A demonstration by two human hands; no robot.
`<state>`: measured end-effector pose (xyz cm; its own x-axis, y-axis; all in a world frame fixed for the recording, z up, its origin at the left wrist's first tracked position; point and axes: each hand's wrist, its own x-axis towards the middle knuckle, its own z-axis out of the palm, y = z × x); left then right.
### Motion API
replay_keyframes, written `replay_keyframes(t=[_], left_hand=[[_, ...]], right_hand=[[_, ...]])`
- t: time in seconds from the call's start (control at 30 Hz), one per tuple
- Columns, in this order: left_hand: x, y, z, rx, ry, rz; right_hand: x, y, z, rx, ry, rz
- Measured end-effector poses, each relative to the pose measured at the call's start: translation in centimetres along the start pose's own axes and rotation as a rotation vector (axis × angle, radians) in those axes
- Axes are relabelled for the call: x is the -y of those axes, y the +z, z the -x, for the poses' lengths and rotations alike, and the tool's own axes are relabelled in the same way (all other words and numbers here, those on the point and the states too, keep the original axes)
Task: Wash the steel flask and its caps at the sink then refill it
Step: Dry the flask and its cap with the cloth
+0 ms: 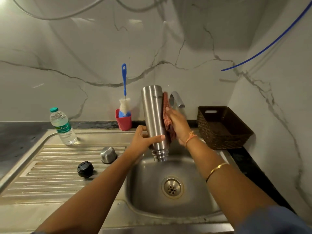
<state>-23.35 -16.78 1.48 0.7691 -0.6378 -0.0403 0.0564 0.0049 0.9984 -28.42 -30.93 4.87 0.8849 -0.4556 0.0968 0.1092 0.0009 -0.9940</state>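
Note:
The steel flask (153, 115) hangs upside down over the sink basin (194, 196), its open threaded mouth pointing down. My left hand (143, 141) grips its lower body near the neck. My right hand (177, 125) holds a red checked cloth (166, 114) pressed against the flask's right side. On the ribbed drainboard (50, 168) lie the steel cup cap (108, 154), upside down, and the black inner cap (85, 169), both left of the basin.
A plastic water bottle (62, 126) stands at the drainboard's back left. A red cup (123, 121) with a blue-handled bottle brush (124, 81) sits behind the sink. The tap (176, 98) is behind the flask. A brown woven basket (222, 128) stands at the right.

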Motion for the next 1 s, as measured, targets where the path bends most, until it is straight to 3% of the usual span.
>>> replay_keyframes(t=[0.13, 0.33, 0.47, 0.63, 0.83, 1.0], left_hand=[[-1.1, -1.2, -0.4, -0.001, -0.017, 0.164], [-0.1, -1.8, 0.1, 0.119, -0.014, -0.131], [-0.2, -2.1, 0.4, 0.237, -0.011, -0.123], [-0.7, -2.7, -0.2, 0.264, -0.018, 0.018], [-2.2, -3.1, -0.6, 0.354, -0.073, -0.382], [-5.8, -5.1, -2.0, 0.375, -0.219, -0.211]], right_hand=[[-2.0, 1.1, 1.5, 0.032, -0.003, -0.019], [1.7, 2.2, 0.1, -0.054, -0.226, 0.214], [3.6, 0.2, -1.3, -0.039, -0.155, -0.052], [0.8, 1.1, 0.2, 0.101, -0.010, -0.113], [0.7, 2.1, 0.7, -0.007, -0.158, 0.092], [-0.5, 2.6, 1.1, -0.086, -0.232, 0.182]])
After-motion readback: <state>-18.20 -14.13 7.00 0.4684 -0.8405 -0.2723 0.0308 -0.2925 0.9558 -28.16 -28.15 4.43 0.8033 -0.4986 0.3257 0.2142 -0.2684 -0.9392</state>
